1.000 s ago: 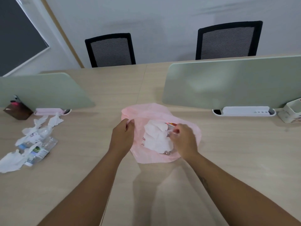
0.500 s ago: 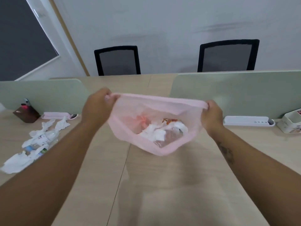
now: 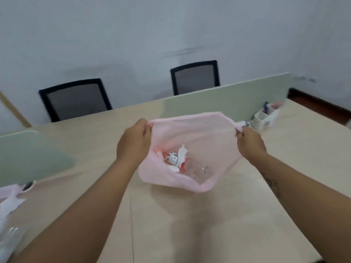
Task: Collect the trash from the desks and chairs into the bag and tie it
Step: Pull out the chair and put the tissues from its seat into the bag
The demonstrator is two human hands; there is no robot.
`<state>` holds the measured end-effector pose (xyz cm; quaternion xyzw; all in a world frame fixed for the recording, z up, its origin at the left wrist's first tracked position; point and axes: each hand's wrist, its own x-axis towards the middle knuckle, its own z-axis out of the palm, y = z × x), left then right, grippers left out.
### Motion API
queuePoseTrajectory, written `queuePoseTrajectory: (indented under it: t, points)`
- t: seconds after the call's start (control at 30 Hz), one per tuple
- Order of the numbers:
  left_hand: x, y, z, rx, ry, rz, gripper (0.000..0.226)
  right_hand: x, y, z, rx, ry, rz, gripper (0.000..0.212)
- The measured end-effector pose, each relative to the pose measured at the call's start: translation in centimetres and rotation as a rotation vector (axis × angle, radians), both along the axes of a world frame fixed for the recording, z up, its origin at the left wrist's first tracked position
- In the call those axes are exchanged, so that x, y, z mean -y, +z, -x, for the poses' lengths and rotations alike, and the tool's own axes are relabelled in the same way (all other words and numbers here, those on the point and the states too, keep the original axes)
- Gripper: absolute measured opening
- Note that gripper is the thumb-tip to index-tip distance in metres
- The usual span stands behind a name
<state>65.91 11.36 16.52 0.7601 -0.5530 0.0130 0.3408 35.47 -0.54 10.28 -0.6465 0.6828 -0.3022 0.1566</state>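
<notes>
Forearms reach in from the bottom edge over a pale wooden desk (image 3: 190, 224). At the near left edge of that desk lies uncollected trash: crumpled tissue (image 3: 11, 204) and, just beside it, clear plastic (image 3: 9, 236) too blurred to name.

Farther out, the left hand (image 3: 133, 143) has its fingers curled round the left side of the pink bag's rim, thumb on the outside. The right hand (image 3: 250, 145) pinches the right side of the rim with curled fingers. Between them the pink bag (image 3: 214, 141) is pulled wide open over the middle of the desk, its mouth facing the camera and a shadow on the wood beneath it. It cannot be told whether its bottom touches the desk. Inside, low on the left, sits a drink can (image 3: 173, 158) with its silver top up, white tissue (image 3: 182, 151) touching it, and a clear plastic bottle (image 3: 201, 170) to the right of both.

Beyond the bag stands a pale green divider panel (image 3: 228, 99), with a white desk organiser (image 3: 266, 116) at its foot on the right. A second green panel (image 3: 28, 156) stands at the left. Behind the desk are two black mesh chairs, one on the left (image 3: 76, 99) and one on the right (image 3: 195, 76), against a grey-white wall (image 3: 171, 25).
</notes>
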Motion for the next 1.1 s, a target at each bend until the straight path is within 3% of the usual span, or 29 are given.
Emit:
queuePoseTrajectory:
  t: [0.17,0.3,0.5,0.67,0.77,1.1]
  points:
    - [0.2,-4.3,6.0,-0.052,-0.240,-0.045,0.028,-6.7,-4.0,8.6,-0.078,-0.126,-0.212,0.035]
    - [-0.3,-7.4,10.7,-0.054,-0.384,-0.113,0.025,-14.0,-5.1,14.1,-0.439,0.040,-0.681,0.075]
    - [-0.4,-9.9,16.6,0.069,-0.474,-0.190,0.035,-22.4,-3.3,16.5,-0.683,0.303,-1.045,0.078]
    - [-1.0,-11.4,22.2,0.199,-0.505,-0.228,0.035,-26.8,-3.6,19.2,-1.247,0.197,-0.854,0.060]
    - [-1.6,-12.0,24.3,0.268,-0.522,-0.229,0.033,-28.7,-4.3,21.2,-1.427,0.212,-0.718,0.046]
    - [-4.0,-10.8,32.2,0.231,-0.537,-0.190,0.025,-34.0,-6.5,32.0,-1.350,0.121,-0.666,0.039]
